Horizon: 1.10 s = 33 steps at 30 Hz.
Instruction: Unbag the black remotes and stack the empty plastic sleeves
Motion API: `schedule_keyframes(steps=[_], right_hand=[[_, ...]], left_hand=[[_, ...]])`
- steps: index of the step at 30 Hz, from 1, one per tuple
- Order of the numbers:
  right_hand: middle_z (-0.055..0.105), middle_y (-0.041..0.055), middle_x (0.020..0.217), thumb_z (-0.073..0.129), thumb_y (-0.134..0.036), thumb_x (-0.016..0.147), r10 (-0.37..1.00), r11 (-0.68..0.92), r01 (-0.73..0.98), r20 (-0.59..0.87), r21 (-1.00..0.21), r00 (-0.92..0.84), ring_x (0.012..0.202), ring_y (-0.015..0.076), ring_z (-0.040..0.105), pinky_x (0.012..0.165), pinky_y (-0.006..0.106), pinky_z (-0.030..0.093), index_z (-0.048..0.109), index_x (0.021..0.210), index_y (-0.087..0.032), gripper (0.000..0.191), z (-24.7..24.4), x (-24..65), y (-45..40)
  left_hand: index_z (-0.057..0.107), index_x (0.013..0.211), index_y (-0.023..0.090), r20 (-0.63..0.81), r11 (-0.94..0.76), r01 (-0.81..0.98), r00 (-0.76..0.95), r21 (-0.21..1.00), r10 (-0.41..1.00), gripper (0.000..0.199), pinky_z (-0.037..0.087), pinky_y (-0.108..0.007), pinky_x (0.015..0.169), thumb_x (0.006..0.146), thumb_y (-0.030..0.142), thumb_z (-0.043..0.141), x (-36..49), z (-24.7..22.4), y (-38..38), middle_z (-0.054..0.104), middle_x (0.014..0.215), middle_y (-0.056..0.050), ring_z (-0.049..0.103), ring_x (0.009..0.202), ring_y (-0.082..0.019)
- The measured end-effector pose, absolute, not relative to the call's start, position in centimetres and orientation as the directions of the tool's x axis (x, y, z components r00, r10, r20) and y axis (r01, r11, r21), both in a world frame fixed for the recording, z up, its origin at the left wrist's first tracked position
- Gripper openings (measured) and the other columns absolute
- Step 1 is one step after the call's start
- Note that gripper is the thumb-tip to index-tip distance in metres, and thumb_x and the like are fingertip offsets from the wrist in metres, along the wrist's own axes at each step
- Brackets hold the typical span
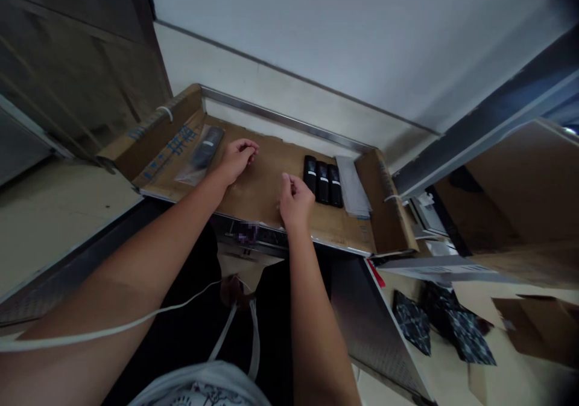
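Observation:
My left hand (237, 158) is above the left-middle of a cardboard-lined tray (265, 180), fingers curled and thumb pressed to them. My right hand (296, 201) is at the tray's front, also pinched closed. Anything between the fingertips of either hand is too small or hidden to make out. Just right of my right hand, three black remote controls (322, 181) lie side by side, each with a small white label. A flat stack of clear plastic bags (353, 183) lies beside them. Left of my left hand, another black remote (208, 145) rests in a clear bag (192, 168).
Raised cardboard sides (384, 204) with cable ties bound the tray left and right. A white wall panel (289, 92) stands behind it. A white cord (149, 317) crosses my left forearm. Dark patterned bags (452, 321) and a cardboard piece (538, 327) lie on the floor at right.

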State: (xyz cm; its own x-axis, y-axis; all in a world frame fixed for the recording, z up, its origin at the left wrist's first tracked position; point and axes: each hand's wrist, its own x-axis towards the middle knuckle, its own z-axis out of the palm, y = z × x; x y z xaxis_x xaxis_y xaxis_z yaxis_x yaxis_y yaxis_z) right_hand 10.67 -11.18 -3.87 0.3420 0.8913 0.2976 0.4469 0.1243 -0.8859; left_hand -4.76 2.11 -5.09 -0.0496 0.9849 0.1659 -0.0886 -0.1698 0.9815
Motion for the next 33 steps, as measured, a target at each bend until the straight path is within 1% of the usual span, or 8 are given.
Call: schedule_keyframes(steps=[5,12,16,19,22,24,29,33], right_hand=[[0.058,-0.0030,0.061,0.053,-0.053,0.092,0.902,0.171,0.394,0.304,-0.903,0.306,0.052,0.0120,0.053,0.052,0.022,0.041,0.068,0.086,-0.017,0.040,-4.5,10.0,-6.9],[0.053,-0.0056,0.054,0.053,-0.054,0.091,0.930,0.118,0.288,0.208,-0.950,0.303,0.041,0.0109,0.048,0.041,0.021,0.035,0.068,0.091,-0.017,0.040,-4.8,10.4,-7.1],[0.055,-0.0042,0.056,0.056,-0.054,0.090,0.916,0.139,0.355,0.257,-0.925,0.309,0.049,0.0118,0.050,0.047,0.021,0.035,0.068,0.085,-0.018,0.039,-5.2,10.5,-6.6],[0.058,-0.0023,0.060,0.057,-0.052,0.090,0.904,0.165,0.373,0.292,-0.913,0.312,0.056,0.0126,0.054,0.053,0.022,0.038,0.066,0.080,-0.018,0.037,-5.5,10.6,-6.2],[0.058,-0.0020,0.061,0.057,-0.051,0.091,0.899,0.180,0.360,0.301,-0.915,0.317,0.056,0.0124,0.054,0.055,0.023,0.038,0.064,0.077,-0.018,0.036,-5.5,10.7,-6.1],[0.059,-0.0019,0.062,0.057,-0.051,0.091,0.896,0.186,0.355,0.306,-0.916,0.322,0.056,0.0124,0.054,0.056,0.023,0.038,0.064,0.076,-0.018,0.036,-5.5,10.8,-6.1],[0.058,-0.0026,0.062,0.058,-0.051,0.090,0.895,0.186,0.324,0.296,-0.927,0.333,0.054,0.0122,0.053,0.054,0.023,0.038,0.064,0.078,-0.019,0.034,-5.5,10.7,-6.1],[0.058,-0.0028,0.060,0.055,-0.054,0.092,0.901,0.170,0.275,0.262,-0.946,0.346,0.053,0.0126,0.053,0.052,0.023,0.038,0.065,0.083,-0.019,0.037,-5.7,10.7,-6.0]], left_hand=[[0.068,0.081,0.017,0.160,-0.165,-0.110,-0.050,0.980,0.986,0.014,0.039,-0.021,0.052,0.081,0.009,0.057,-4.9,-5.2,2.3,0.066,0.074,-0.001,0.053,0.055,-0.009],[0.068,0.086,0.018,0.207,-0.207,0.002,-0.067,0.978,0.976,0.014,0.041,-0.022,0.053,0.083,0.012,0.056,-4.3,-5.2,1.3,0.067,0.077,-0.002,0.055,0.058,-0.012],[0.069,0.084,0.020,0.458,-0.420,0.338,-0.037,0.842,0.888,0.012,0.051,-0.029,0.083,0.083,0.011,0.060,-7.8,-3.3,-0.2,0.068,0.090,-0.004,0.062,0.087,-0.018],[0.067,0.088,0.016,0.603,-0.370,0.663,-0.154,0.650,0.783,0.013,0.039,-0.041,0.110,0.081,0.006,0.063,-12.5,-1.4,0.5,0.065,0.111,-0.010,0.055,0.116,-0.026],[0.062,0.099,0.010,0.339,-0.023,0.825,-0.206,0.564,0.918,0.028,0.041,-0.052,0.107,0.076,0.018,0.077,-15.5,-0.5,2.5,0.064,0.110,-0.018,0.056,0.114,-0.036],[0.061,0.097,0.008,0.162,0.092,0.884,-0.185,0.458,0.969,0.037,0.046,-0.051,0.101,0.075,0.028,0.082,-15.8,-0.3,3.7,0.066,0.106,-0.020,0.060,0.110,-0.038],[0.067,0.095,0.005,-0.072,0.127,0.961,-0.113,0.245,0.991,0.054,0.051,-0.042,0.089,0.072,0.051,0.079,-13.7,0.8,4.7,0.069,0.103,-0.022,0.065,0.099,-0.033],[0.070,0.096,0.003,-0.179,0.105,0.963,-0.061,0.249,0.982,0.055,0.051,-0.037,0.078,0.071,0.052,0.076,-12.2,1.4,4.4,0.070,0.092,-0.020,0.066,0.087,-0.030]])
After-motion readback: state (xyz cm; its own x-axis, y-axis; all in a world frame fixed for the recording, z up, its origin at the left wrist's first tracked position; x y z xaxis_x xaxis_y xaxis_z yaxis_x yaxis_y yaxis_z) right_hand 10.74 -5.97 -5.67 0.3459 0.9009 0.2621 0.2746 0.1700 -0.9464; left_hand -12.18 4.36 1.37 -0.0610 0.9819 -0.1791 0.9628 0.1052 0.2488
